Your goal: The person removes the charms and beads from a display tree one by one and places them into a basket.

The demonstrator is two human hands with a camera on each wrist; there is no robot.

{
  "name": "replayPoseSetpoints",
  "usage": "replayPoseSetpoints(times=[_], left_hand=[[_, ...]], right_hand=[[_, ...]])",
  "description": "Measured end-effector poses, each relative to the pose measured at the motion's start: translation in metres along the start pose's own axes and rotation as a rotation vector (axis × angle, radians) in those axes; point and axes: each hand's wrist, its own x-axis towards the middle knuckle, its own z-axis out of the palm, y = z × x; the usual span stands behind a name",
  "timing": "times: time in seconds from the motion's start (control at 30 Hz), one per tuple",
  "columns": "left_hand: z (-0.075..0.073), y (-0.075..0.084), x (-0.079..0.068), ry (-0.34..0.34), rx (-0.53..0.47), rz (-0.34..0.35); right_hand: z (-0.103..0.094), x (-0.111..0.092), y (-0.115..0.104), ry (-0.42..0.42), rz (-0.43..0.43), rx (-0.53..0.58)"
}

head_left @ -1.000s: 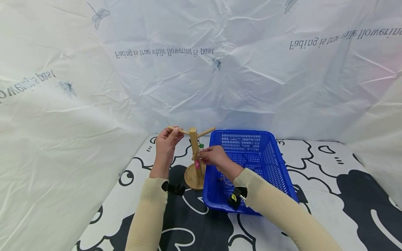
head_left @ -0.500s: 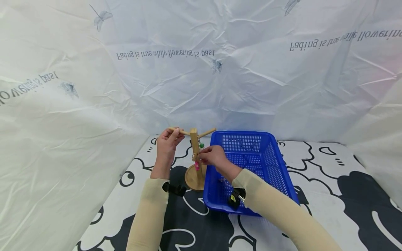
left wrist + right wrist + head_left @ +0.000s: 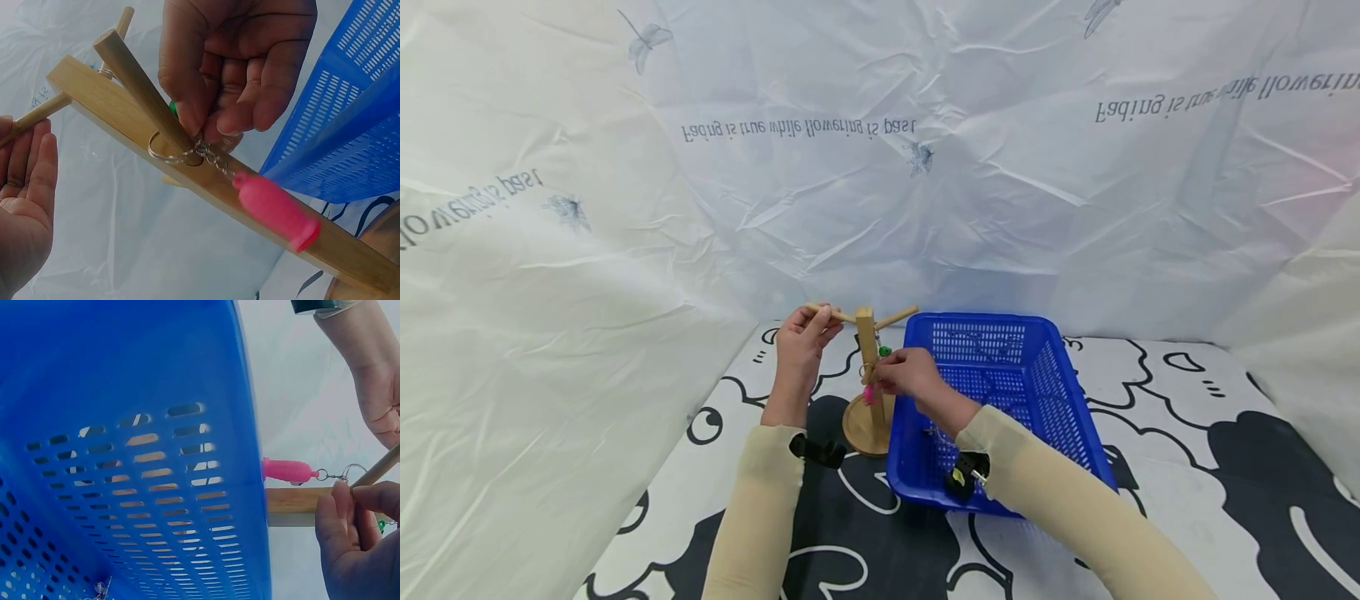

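Observation:
A wooden peg stand rises from a round base. My left hand grips its upper left peg between thumb and fingers. On a lower peg, a split ring loops round the wood close to the post, with a short chain and a pink, bottle-shaped charm attached. My right hand pinches this keychain where ring and chain meet; its fingertips partly hide the spot. Behind that hand, a green charm hangs from the upper right peg.
Right of the stand is a blue plastic basket, under my right forearm, with small keychain-like items inside. A black-and-white patterned cloth covers the table. White printed sheeting encloses the back and sides.
The pink charm has shifted slightly beneath my right fingers. Both hands keep their places at the stand; the whole head view has drifted a little.

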Motion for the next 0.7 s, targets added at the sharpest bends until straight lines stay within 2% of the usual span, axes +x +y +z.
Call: replayPoseSetpoints(times=[0.3,0.7], left_hand=[[-0.0002,0.0008,-0.0006,-0.013,0.006,0.007],[0.0003,0.0013,-0.0006,-0.010,0.006,0.002]], right_hand=[[-0.0001,-0.0050,-0.0018,-0.041,0.010,0.032],[-0.0007,-0.0077,-0.0034,-0.049,0.026,0.030]])
